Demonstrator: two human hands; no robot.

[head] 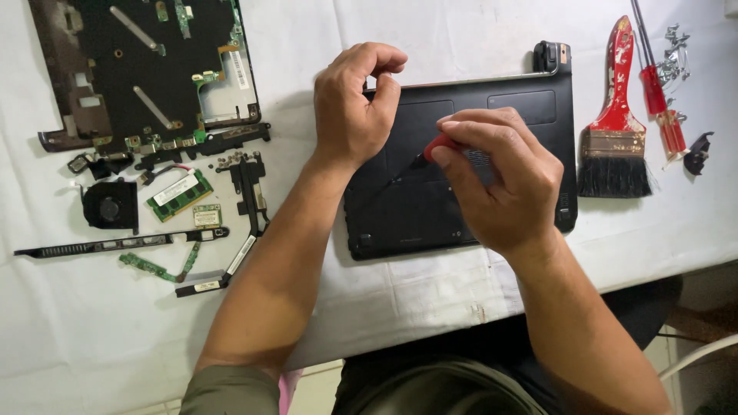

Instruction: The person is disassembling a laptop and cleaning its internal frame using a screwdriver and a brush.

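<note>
Right hand [507, 184] pinches a red-handled screwdriver [437, 147] over the matte black laptop base [530, 107]; left hand [355, 104], fingers curled, rests at its rear edge.

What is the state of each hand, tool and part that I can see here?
laptop base: underside up, closed.
red-handled screwdriver: held, tip down on the base.
right hand: pinching the screwdriver.
left hand: curled, holding nothing visible.
paintbrush: lying flat, untouched.
dismantled chassis: opened, parts beside it.
</note>
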